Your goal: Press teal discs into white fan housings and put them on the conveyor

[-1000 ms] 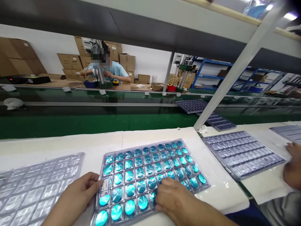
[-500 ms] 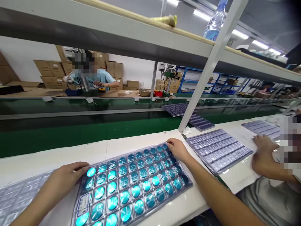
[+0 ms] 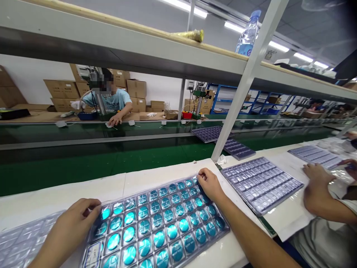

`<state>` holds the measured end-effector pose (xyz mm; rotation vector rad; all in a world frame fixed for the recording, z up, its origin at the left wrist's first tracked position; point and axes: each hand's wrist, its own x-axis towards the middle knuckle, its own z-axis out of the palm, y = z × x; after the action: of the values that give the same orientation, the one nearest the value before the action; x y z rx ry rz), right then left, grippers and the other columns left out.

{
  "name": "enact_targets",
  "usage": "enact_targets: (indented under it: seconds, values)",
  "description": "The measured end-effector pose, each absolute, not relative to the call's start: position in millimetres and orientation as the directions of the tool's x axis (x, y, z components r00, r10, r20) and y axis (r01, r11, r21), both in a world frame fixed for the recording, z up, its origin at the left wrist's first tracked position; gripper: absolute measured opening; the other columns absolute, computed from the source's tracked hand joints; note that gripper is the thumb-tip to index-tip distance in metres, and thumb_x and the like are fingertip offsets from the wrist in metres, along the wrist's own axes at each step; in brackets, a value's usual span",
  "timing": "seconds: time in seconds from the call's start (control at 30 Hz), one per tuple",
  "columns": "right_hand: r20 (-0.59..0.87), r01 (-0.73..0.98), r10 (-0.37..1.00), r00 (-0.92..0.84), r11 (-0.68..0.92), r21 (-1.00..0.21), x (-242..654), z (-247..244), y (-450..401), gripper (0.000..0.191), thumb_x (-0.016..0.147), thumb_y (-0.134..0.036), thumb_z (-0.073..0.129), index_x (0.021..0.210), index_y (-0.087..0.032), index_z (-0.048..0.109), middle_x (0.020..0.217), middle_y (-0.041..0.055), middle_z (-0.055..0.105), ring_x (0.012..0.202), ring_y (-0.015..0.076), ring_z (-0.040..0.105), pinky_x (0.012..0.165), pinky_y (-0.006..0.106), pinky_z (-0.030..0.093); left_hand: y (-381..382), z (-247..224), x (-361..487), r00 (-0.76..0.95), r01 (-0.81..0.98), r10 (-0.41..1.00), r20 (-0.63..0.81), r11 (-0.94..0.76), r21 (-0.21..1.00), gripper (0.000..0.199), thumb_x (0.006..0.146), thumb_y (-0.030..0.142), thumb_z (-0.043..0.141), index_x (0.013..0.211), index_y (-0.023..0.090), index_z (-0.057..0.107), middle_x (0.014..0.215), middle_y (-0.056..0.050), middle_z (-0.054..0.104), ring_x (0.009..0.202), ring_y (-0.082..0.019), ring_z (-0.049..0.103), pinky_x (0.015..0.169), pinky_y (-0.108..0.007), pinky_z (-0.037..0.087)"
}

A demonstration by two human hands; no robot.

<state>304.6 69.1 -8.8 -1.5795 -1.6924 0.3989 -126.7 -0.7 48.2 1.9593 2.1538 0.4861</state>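
Observation:
In front of me lies a clear plastic tray (image 3: 208, 242) with rows of round pockets, filled with shiny blue-green discs (image 3: 158, 239). A white label (image 3: 93, 255) sits at its near left corner. My left hand (image 3: 74, 223) pinches the far left corner between thumb and fingers. At the far right corner my right hand (image 3: 210, 184) grips the rim with bent fingers. The tray rests on the white bench top (image 3: 111, 190), its near edge partly out of view. Under and beside my left forearm is another clear tray (image 3: 25, 238), no discs visible in it.
Stacked clear trays (image 3: 262, 182) lie to the right, beside a co-worker's arm (image 3: 320, 193). More trays (image 3: 238, 148) rest on the green conveyor (image 3: 156, 154). A slanting post (image 3: 234, 111) holds a shelf (image 3: 139, 41) overhead. Across the conveyor, another person (image 3: 111, 100) sits at a machine.
My view has tilted up slightly. Both my hands keep hold of the tray's corners. The person opposite has reached a hand down towards the conveyor edge.

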Motion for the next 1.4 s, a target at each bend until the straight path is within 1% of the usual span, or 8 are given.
enact_targets:
  seconds: [0.2,0.3,0.4,0.6,0.93,1.13,1.3,1.4]
  values:
    - [0.084,0.571,0.996,0.013,0.061,-0.819,309,4,72,0.024,0.088,-0.036,0.062,0.074,-0.019,0.054,0.062,-0.0054,0.049,0.057,0.0136,0.049,0.058,0.027,0.039,-10,38,-103,-0.029,0.967,0.986,0.161,-0.014,0.254,0.058,0.092,0.043,0.039,0.131,0.007,0.062,0.137,-0.022,0.06,0.126,-0.04,0.055,0.106,-0.055,0.043]
    - [-0.011,0.464,1.0,-0.024,0.001,-0.886,312,20,66,0.027,0.087,-0.039,0.059,0.07,-0.02,0.049,0.062,-0.0037,0.054,0.059,0.014,0.052,0.057,0.026,0.038,-26,34,-68,0.199,0.965,0.97,0.142,-0.22,0.144,0.056,0.09,0.054,0.046,0.14,0.03,0.057,0.155,-0.006,0.044,0.143,-0.039,0.036,0.113,-0.059,0.034]
    - [-0.14,0.341,0.983,-0.115,-0.093,-0.936,315,34,54,0.027,0.086,-0.046,0.06,0.082,-0.021,0.051,0.07,-0.0008,0.064,0.06,0.015,0.058,0.051,0.024,0.039,-40,27,-36,0.481,0.874,0.875,0.061,-0.484,0.039,0.059,0.092,0.064,0.041,0.148,0.05,0.03,0.158,0.004,0.031,0.143,-0.041,0.032,0.106,-0.069,0.04]
    - [-0.322,0.152,0.902,-0.288,-0.289,-0.945,328,39,18,0.038,0.082,-0.053,0.069,0.091,-0.019,0.052,0.076,0.0033,0.07,0.065,0.0176,0.068,0.049,0.023,0.049,-45,21,-18,0.615,0.789,0.788,0.041,-0.614,-0.036,0.065,0.094,0.065,0.033,0.151,0.045,0.01,0.156,0.002,0.025,0.14,-0.042,0.033,0.103,-0.07,0.043]
    - [-0.344,-0.099,0.868,-0.357,-0.402,-0.91,337,27,-15,0.032,0.09,-0.046,0.065,0.087,-0.019,0.048,0.078,0.01,0.074,0.061,0.0188,0.071,0.042,0.021,0.05,-53,32,-16,0.487,0.872,0.874,0.001,-0.486,0.059,0.061,0.094,0.065,0.031,0.151,0.043,0.025,0.159,0.0,0.019,0.143,-0.04,0.022,0.106,-0.071,0.034]
    - [-0.267,-0.296,0.93,-0.253,-0.337,-0.894,327,32,-18,0.028,0.087,-0.04,0.072,0.083,-0.019,0.054,0.065,-0.0001,0.064,0.056,0.0137,0.066,0.043,0.018,0.048,-49,25,-29,0.369,0.915,0.922,0.113,-0.382,0.128,0.061,0.094,0.062,0.038,0.15,0.039,0.036,0.161,-0.001,0.024,0.146,-0.038,0.024,0.11,-0.067,0.033]
    - [-0.214,-0.428,0.957,-0.194,-0.279,-0.859,311,58,-24,0.021,0.083,-0.033,0.077,0.084,-0.018,0.062,0.066,-0.0003,0.063,0.059,0.0138,0.065,0.05,0.02,0.055,-60,16,-70,-0.051,0.891,0.996,0.078,0.01,0.453,0.064,0.093,0.062,0.037,0.151,0.035,0.036,0.166,0.0,0.02,0.149,-0.034,0.025,0.109,-0.059,0.043]
    - [-0.211,-0.528,0.962,-0.175,-0.273,-0.804,297,81,-33,0.02,0.08,-0.026,0.08,0.088,-0.017,0.064,0.068,-0.0008,0.065,0.059,0.0157,0.068,0.048,0.021,0.057,-75,2,-95,-0.264,0.727,0.962,0.063,0.156,0.669,0.06,0.09,0.063,0.045,0.144,0.037,0.046,0.158,-0.005,0.04,0.137,-0.039,0.046,0.098,-0.058,0.053]
